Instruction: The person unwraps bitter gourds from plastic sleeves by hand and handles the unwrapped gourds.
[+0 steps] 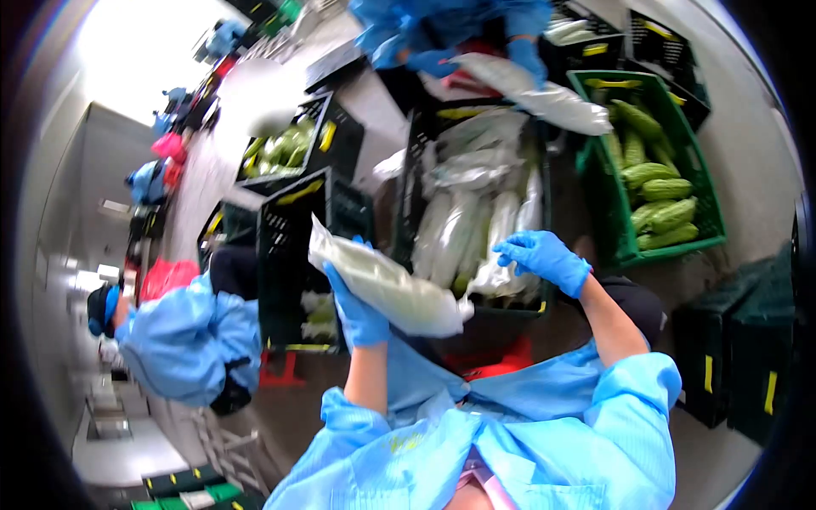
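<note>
My left hand (pixel 359 308), in a blue glove, is wrapped around a bagged gourd (pixel 395 285), a long pale green vegetable in clear plastic, tilted down to the right. My right hand (pixel 548 259), gloved too, is to the right of it with thumb and fingertips pinched together. A crumpled strip of clear plastic (pixel 490 276) lies just below those fingertips; whether they grip it I cannot tell. Both hands are over the near part of a dark crate (pixel 399 204) holding several bagged gourds (pixel 459 229).
A green crate (pixel 718 217) of unwrapped ridged gourds (pixel 650 178) stands at right. Across from me, a person in blue (pixel 442 25) holds another bagged gourd (pixel 535 92). Dark crates (pixel 293 246) stand at left, near a seated person (pixel 195 340). More dark crates (pixel 731 348) are at lower right.
</note>
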Demonstrator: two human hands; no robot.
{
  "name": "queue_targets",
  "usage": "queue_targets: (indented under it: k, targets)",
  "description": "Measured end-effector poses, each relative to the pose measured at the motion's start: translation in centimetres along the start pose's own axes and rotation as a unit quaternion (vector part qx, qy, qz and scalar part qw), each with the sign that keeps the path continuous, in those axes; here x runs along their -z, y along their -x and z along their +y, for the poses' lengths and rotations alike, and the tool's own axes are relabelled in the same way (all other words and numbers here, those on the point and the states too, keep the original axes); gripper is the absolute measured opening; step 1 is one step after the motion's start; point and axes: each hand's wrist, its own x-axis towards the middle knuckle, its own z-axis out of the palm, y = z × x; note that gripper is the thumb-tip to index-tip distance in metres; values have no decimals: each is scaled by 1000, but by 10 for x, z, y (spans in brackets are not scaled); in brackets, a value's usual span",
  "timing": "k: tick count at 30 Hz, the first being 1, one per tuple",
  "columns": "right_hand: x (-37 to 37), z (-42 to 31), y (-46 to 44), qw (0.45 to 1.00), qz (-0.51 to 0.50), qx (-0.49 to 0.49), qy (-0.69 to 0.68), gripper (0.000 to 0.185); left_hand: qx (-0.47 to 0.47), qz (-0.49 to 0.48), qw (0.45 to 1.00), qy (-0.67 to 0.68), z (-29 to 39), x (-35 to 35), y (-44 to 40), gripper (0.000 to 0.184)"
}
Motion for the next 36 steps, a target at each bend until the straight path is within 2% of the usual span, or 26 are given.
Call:
queue_targets:
  k: [1,2,3,6,7,8,10,13,16,17,20,21,25,27,29,32,33,36]
  targets:
    - [-12,-8,2,999,-36,7,19,31,-35,3,999,25,10,6,-10,73]
    - [-27,-4,2,994,-66,71,-40,29,-69,-1,996,51,17,14,-18,73]
    - [-39,-8,2,990,-90,88,-56,29,-77,-29,993,80,24,33,-26,69]
    - [-69,-12,-5,970,-125,171,-119,25,-71,44,991,101,29,64,-26,69]
    - [-79,-14,-8,962,-123,196,-144,24,-76,0,990,122,27,76,-29,70]
    - [-88,-17,-10,954,-118,220,-168,23,-86,-4,990,116,23,87,-29,70]
    - [-98,-30,-12,956,-100,205,-184,22,-58,-61,974,212,20,92,-29,69]
    - [-111,-46,-23,955,-95,194,-201,28,-119,-52,980,147,16,96,-28,68]
    - [-115,-52,-33,983,-152,101,10,30,-128,13,986,105,20,87,-25,71]
    - [-122,-45,-37,982,-157,103,12,33,-139,20,986,93,20,82,-25,71]
    - [-134,-49,-32,965,-180,63,-178,26,-157,31,985,63,22,58,-20,74]
    - [-131,-50,-34,965,-181,41,-184,21,-158,31,985,59,21,54,-19,74]
    - [-120,-42,-45,964,-135,55,-222,17,-165,42,980,99,21,49,-21,74]
    - [-117,-36,-49,971,-63,123,-194,15,-151,17,976,153,20,50,-23,74]
    - [-108,-31,-50,974,7,184,-128,13,-140,40,978,153,18,48,-24,74]
    - [-103,-29,-46,976,33,195,-94,14,-129,46,978,160,15,41,-27,75]
    - [-99,-30,-44,974,-43,122,-184,20,-128,34,978,160,13,41,-29,75]
    - [-91,-29,-39,934,-159,-31,-319,27,-140,18,978,151,7,39,-34,75]
